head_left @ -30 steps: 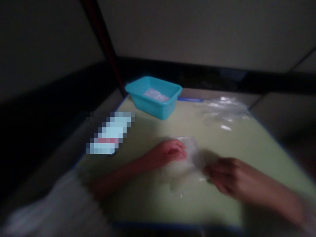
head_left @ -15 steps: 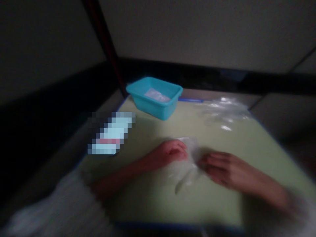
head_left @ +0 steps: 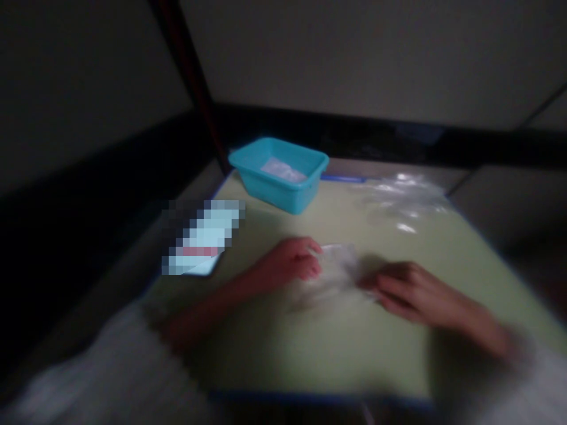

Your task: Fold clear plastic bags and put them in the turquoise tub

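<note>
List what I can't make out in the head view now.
Head view:
Right hand: exact grip on the thin, clear plastic sheet, blurred.
Whitish packet in the rectangular turquoise plastic tub: details, blurred.
Flat, bright-screened device: display, pixelated.
Pale right sleeve: rest, cut off by right edge.

Both sleeves (head_left: 110, 366) are whitish and look loose.

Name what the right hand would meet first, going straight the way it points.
Past the plastic at its fingertips, the right hand would probably meet the left hand first; blur leaves depth unclear.
</note>
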`<action>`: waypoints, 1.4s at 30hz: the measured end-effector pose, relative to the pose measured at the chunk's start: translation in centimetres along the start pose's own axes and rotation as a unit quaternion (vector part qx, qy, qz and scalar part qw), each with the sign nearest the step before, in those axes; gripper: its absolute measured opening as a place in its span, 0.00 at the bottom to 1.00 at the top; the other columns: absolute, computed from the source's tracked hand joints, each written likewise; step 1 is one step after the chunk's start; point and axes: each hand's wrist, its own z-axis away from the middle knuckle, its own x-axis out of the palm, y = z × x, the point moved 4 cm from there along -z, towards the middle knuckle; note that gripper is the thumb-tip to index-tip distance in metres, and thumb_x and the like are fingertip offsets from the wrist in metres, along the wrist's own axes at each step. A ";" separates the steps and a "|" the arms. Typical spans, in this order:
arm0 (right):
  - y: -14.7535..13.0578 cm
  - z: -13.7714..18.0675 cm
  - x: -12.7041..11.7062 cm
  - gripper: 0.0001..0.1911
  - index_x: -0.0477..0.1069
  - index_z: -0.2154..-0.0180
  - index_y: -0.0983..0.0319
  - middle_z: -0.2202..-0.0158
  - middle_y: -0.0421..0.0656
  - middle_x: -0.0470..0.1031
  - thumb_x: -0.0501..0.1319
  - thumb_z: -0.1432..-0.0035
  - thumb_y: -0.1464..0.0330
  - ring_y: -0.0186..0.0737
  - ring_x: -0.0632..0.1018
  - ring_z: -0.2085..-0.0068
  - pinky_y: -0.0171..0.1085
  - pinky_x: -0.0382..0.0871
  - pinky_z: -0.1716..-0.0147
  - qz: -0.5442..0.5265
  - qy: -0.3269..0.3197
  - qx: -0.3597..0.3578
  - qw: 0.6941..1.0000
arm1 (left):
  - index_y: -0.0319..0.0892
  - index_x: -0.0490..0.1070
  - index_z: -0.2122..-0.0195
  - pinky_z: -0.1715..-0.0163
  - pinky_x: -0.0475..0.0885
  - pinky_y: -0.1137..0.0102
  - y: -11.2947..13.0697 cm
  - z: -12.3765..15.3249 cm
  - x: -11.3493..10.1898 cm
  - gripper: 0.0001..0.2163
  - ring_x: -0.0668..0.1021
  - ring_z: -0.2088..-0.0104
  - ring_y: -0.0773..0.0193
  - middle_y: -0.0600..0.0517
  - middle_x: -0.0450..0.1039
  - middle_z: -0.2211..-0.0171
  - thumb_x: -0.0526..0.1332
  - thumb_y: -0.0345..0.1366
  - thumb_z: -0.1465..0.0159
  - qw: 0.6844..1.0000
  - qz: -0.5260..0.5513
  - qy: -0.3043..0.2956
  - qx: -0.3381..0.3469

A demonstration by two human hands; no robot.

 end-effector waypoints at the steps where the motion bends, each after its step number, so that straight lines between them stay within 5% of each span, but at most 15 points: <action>1: 0.3 -0.1 0.0 0.10 0.69 0.64 0.64 0.74 0.43 0.72 0.49 0.37 0.70 0.36 0.73 0.73 0.35 0.64 0.73 -0.016 0.002 0.013 1.000 | 0.38 0.66 0.63 0.74 0.71 0.74 0.1 0.0 -0.2 0.07 0.79 0.74 0.66 0.51 0.76 0.73 0.58 0.33 0.43 1.000 -0.007 0.003 -0.006; 7: 2.2 -1.5 -0.2 0.05 0.64 0.70 0.62 0.75 0.39 0.70 0.53 0.42 0.72 0.33 0.71 0.75 0.32 0.63 0.74 -0.176 0.028 0.108 0.978 | 0.38 0.66 0.65 0.80 0.68 0.77 0.8 -0.1 -1.1 0.04 0.78 0.77 0.67 0.52 0.75 0.78 0.55 0.31 0.42 0.996 -0.052 0.025 -0.068; 16: 3.8 -3.4 1.2 0.07 0.61 0.70 0.61 0.77 0.37 0.68 0.58 0.47 0.66 0.32 0.69 0.76 0.31 0.60 0.78 -0.385 0.069 0.230 0.891 | 0.39 0.64 0.61 0.82 0.66 0.78 0.9 -0.2 -1.5 0.07 0.78 0.79 0.67 0.54 0.75 0.77 0.56 0.31 0.41 0.993 -0.042 0.027 -0.106; 28: 3.9 -2.7 2.2 0.09 0.60 0.69 0.61 0.80 0.34 0.63 0.59 0.46 0.64 0.29 0.62 0.80 0.30 0.53 0.82 -0.385 0.141 0.318 0.855 | 0.38 0.62 0.56 0.85 0.66 0.78 1.2 -0.1 -1.3 0.14 0.76 0.79 0.67 0.52 0.74 0.74 0.58 0.30 0.45 0.993 -0.092 0.011 -0.076; 35: 4.1 -2.6 2.4 0.08 0.59 0.67 0.61 0.80 0.36 0.66 0.57 0.45 0.64 0.31 0.65 0.80 0.30 0.53 0.83 -0.342 0.156 0.342 0.862 | 0.39 0.60 0.54 0.86 0.64 0.80 0.2 -0.6 -2.0 0.17 0.75 0.78 0.68 0.54 0.72 0.73 0.60 0.34 0.44 0.992 -0.114 -0.001 -0.044; 42: 4.2 -2.4 2.8 0.11 0.58 0.64 0.60 0.81 0.36 0.68 0.57 0.47 0.63 0.31 0.65 0.81 0.30 0.54 0.84 -0.331 0.173 0.343 0.862 | 0.39 0.57 0.46 0.86 0.63 0.79 -0.4 -0.7 -2.1 0.32 0.75 0.77 0.68 0.50 0.75 0.65 0.67 0.39 0.50 0.991 -0.135 0.015 -0.013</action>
